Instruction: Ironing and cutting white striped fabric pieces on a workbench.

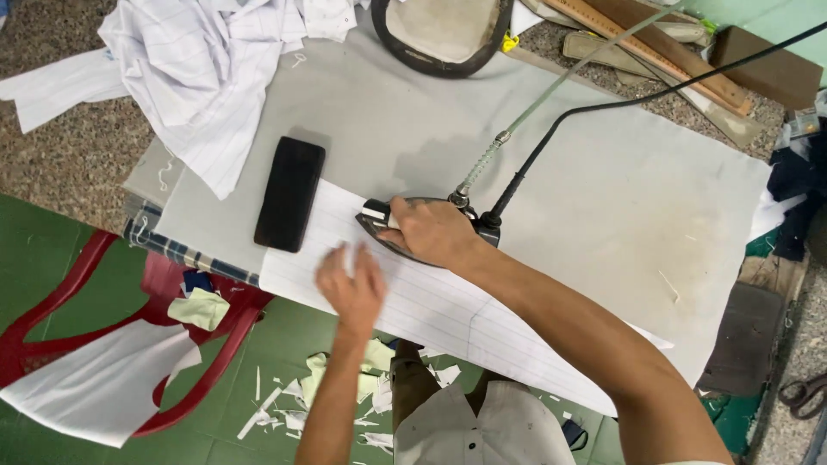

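A long strip of white pinstriped fabric point(448, 314) lies along the near edge of the grey padded ironing table point(620, 198). My right hand point(431, 231) grips the handle of a steam iron point(379, 226) that rests on the strip's left part. A black cord point(603, 108) and a pale hose point(551, 90) run from the iron's rear toward the far right. My left hand point(351, 288) presses flat on the fabric just in front of the iron, fingers spread and slightly blurred.
A black rectangular block point(290, 194) sits left of the iron at the fabric's end. White striped cloth pieces point(202, 73) pile at the far left. A red plastic chair point(129, 336) with white cloth stands below left. Fabric scraps point(293, 405) litter the green floor. Wooden rulers point(655, 47) lie at the back.
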